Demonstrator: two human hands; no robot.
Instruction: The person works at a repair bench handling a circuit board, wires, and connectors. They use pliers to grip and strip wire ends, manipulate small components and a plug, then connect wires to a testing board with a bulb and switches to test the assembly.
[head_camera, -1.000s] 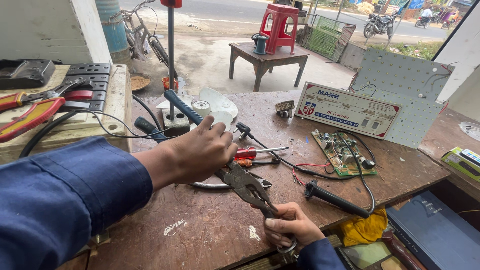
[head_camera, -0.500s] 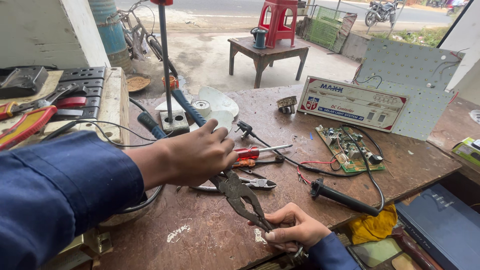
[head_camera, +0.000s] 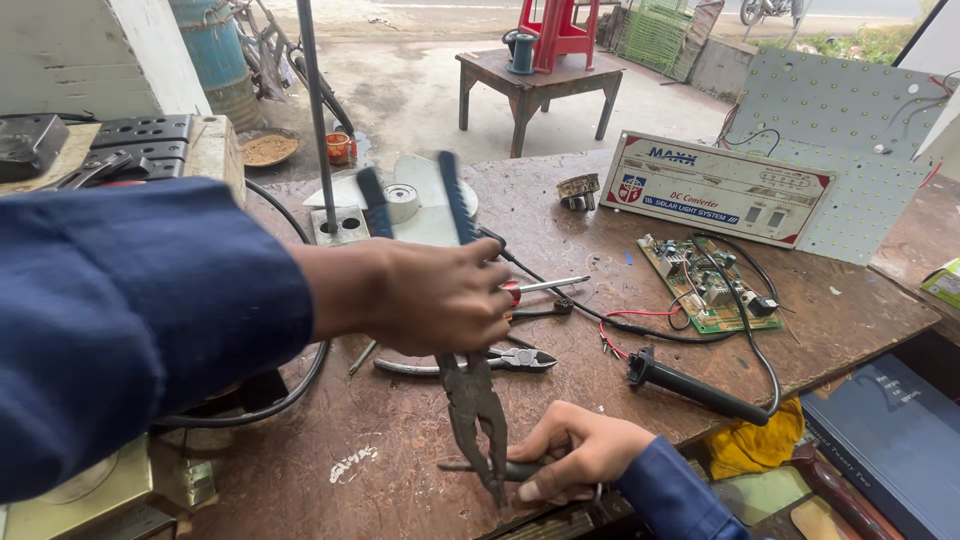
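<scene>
My left hand, in a blue sleeve, grips a pair of rusty pliers with blue handles, held almost upright with the jaws pointing down and the handles spread. The jaws reach down to a thin dark tool at the front edge of the wooden workbench. My right hand holds that tool by its dark handle, flat against the bench. I cannot tell whether the jaws pinch the tool's shaft.
Side cutters and a red-handled screwdriver lie behind the pliers. To the right are a black soldering iron, a green circuit board and a white converter box. A metal pole stands at the back left.
My left hand has raised the pliers from a slant to nearly upright and spread the handles. The jaws now point down at the tool in my right hand.
</scene>
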